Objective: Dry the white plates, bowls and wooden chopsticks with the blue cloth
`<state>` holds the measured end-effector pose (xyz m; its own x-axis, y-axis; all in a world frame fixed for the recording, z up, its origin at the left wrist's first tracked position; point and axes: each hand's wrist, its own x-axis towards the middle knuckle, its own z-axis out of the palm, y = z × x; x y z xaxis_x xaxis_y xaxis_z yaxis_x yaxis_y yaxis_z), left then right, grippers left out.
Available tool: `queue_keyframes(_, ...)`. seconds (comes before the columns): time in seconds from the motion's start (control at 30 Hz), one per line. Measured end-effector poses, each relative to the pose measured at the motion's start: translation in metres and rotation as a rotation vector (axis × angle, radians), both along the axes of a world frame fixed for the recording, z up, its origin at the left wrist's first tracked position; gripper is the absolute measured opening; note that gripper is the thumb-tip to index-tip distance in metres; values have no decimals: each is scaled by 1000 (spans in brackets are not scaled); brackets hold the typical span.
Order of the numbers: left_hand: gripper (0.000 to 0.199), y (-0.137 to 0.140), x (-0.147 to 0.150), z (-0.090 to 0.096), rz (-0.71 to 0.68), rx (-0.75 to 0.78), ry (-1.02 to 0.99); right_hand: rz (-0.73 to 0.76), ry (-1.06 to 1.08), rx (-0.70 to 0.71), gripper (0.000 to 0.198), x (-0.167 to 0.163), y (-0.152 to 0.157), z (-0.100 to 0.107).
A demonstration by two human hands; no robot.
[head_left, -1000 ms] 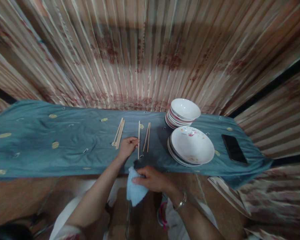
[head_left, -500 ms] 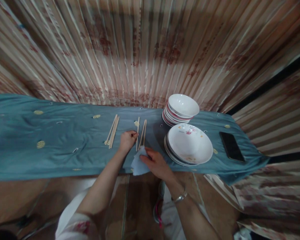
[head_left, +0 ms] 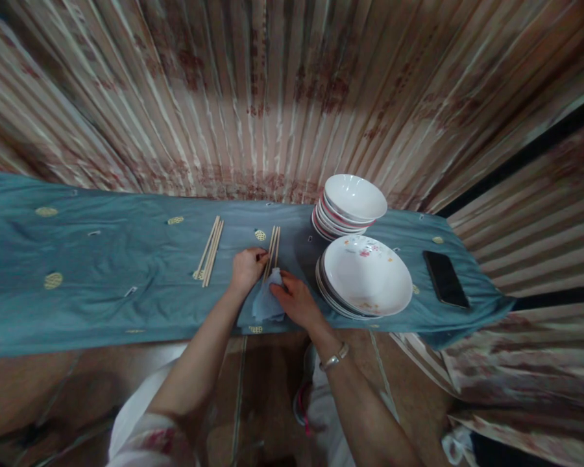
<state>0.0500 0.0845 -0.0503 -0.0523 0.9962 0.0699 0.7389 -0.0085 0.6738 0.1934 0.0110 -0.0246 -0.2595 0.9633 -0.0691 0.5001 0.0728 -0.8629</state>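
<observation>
My left hand (head_left: 249, 267) is closed, with thumb and finger pinched at the side of a few thin wooden chopsticks (head_left: 274, 241). They lie close together on the cloth-covered table. My right hand (head_left: 298, 299) grips a light blue cloth (head_left: 267, 303), which hangs in folds over the lower ends of these chopsticks and hides them. Further left, another group of chopsticks (head_left: 211, 251) rests slightly slanted on the table, apart from both hands.
A stack of white bowls (head_left: 353, 198) with red bands stands right of the chopsticks. In front of it is a stack of flower-patterned plates (head_left: 367, 275). A black phone (head_left: 445, 279) lies at the right. A pleated curtain (head_left: 214, 104) hangs behind the teal tablecloth (head_left: 102, 272).
The chopstick at my left hand has shifted right, against the other chopsticks. My right hand has brought the blue cloth over their lower ends. The view has moved slightly.
</observation>
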Motion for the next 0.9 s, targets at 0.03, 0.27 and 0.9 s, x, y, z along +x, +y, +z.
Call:
queue_keyframes(0.03,17,0,0,0,-4,3,-5,1,-6,6,19,0,1,-1)
queue_keyframes(0.27,20,-10,-2,1,-35,44,-78,5,20,18,17,6,-1,5)
queue_keyframes(0.9,25,-53,-124,6,265,41,179,-13,318,-186,43,15,-14,20)
